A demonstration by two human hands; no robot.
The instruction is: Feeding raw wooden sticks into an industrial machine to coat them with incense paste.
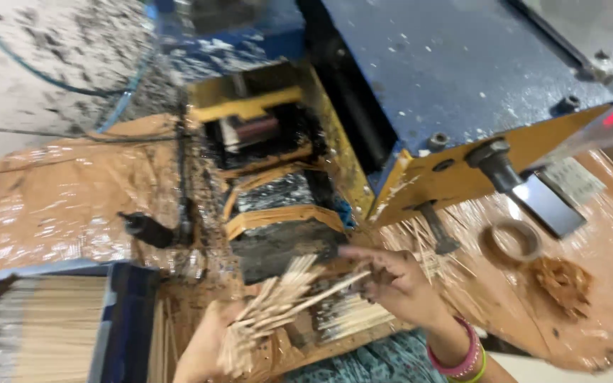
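Below, left hand (203, 347) gripping stick bundle (278, 305), right hand (391, 280) touching its tips

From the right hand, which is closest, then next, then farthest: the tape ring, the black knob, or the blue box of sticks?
Measured from the right hand:
1. Tape ring, on the table just to its right.
2. Black knob, across on the left, past the machine's opening.
3. Blue box of sticks, at the far left corner.
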